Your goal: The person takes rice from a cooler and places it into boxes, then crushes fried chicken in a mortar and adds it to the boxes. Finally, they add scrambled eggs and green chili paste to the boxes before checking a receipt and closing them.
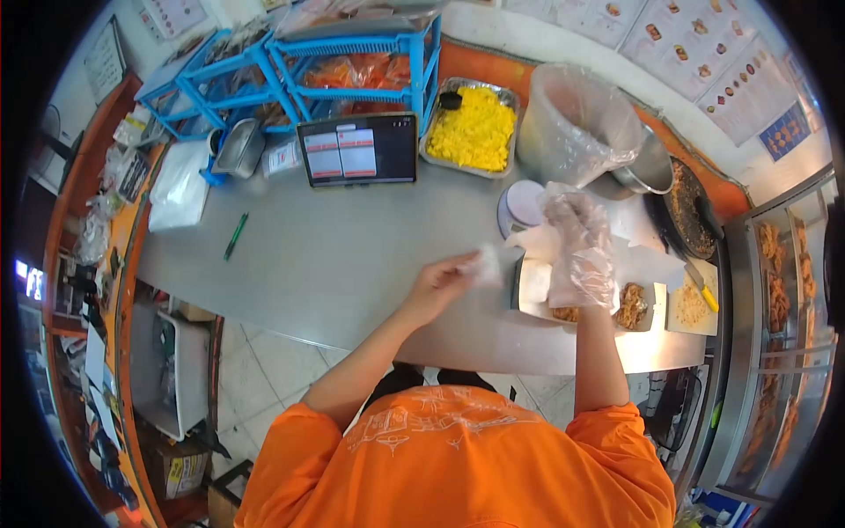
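Observation:
My bare left hand (447, 280) is over the steel counter, its fingers pinched on a small white packet (484, 267) that is blurred. A clear plastic glove covers my right hand (581, 238), which is over the back of a paper-lined box (532, 286). The glove's folds hide those fingers and anything in them. Pieces of brown fried food (631, 305) lie in the box, on both sides of my right wrist. Just behind the box is a round white scale (525, 203).
A foil tray of yellow food (473, 132), a tablet (356, 151) and a plastic-lined tub (576, 123) line the back. On the right are a cutting board (691, 308) with a yellow-handled knife (707, 295) and a dark pan (685, 211). A green pen (236, 237) lies left.

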### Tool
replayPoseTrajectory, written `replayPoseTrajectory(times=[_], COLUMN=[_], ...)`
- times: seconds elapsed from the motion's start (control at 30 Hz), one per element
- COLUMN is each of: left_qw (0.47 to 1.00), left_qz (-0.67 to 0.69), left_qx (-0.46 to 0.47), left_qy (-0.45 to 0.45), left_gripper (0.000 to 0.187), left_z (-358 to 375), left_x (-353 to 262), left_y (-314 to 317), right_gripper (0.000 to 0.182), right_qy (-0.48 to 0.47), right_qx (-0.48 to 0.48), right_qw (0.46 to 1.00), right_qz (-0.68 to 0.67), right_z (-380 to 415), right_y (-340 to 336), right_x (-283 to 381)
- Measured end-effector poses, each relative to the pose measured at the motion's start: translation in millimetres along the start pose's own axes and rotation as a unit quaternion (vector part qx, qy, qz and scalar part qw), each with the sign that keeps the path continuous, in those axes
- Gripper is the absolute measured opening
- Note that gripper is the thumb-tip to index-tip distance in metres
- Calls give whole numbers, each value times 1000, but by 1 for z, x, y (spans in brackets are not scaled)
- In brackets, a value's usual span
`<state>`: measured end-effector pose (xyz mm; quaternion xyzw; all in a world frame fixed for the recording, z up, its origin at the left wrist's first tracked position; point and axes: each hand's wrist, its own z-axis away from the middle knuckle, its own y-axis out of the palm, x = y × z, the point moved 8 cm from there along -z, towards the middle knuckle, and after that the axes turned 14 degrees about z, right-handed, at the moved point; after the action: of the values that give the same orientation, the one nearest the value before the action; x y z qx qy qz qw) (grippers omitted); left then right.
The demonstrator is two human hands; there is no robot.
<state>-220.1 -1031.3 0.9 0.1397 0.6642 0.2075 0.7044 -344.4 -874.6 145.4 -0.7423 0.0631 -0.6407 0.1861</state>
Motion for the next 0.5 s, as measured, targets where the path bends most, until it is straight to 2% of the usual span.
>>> replayPoseTrajectory(times=[0.03,0.07,0.1,0.13,0.17,0.2,0.23,0.3,0.33,0.4,0.43,0.47,0.5], left_qw=[995,985,966,958,949,928,887,876,877,884,889,893,897], left_qz=[-30,-28,-25,-27,-29,-173,-313,-350,-353,-356,-356,-341,-327], left_qx=[-89,-147,-204,-238,-273,-279,-282,-239,-232,-222,-217,-216,-215], left_qy=[20,87,155,156,156,174,189,230,228,207,190,199,205], left_gripper=[39,36,33,33,34,34,35,37,35,32,32,32,31], left_z=[-4,0,9,12,15,19,24,29,28,28,25,26,26], left_x=[-6,-23,-38,-31,-18,-14,-14,-13,-15,-13,-9,-12,-15], left_y=[-33,-51,-70,-96,-128,-150,-163,-168,-166,-161,-163,-162,-161], right_gripper=[20,20,23,27,26,26,26,21,21,16,14,14,15], right_qy=[6,-4,-58,-111,-129,-147,-157,-241,-253,-286,-314,-323,-345], right_qx=[-18,-23,38,96,109,121,112,89,76,29,45,36,18], right_qw=[1000,1000,996,981,969,954,954,902,902,850,826,825,782], right_qz=[-13,-15,56,128,180,232,230,346,342,440,465,462,518], right_z=[-8,-22,-40,-55,-63,-72,-92,-138,-161,-206,-226,-241,-251], right_y=[6,16,40,62,81,101,115,153,163,179,192,206,223], right_x=[-7,-16,-20,-20,-14,-8,-14,-25,-26,-26,-31,-30,-29])
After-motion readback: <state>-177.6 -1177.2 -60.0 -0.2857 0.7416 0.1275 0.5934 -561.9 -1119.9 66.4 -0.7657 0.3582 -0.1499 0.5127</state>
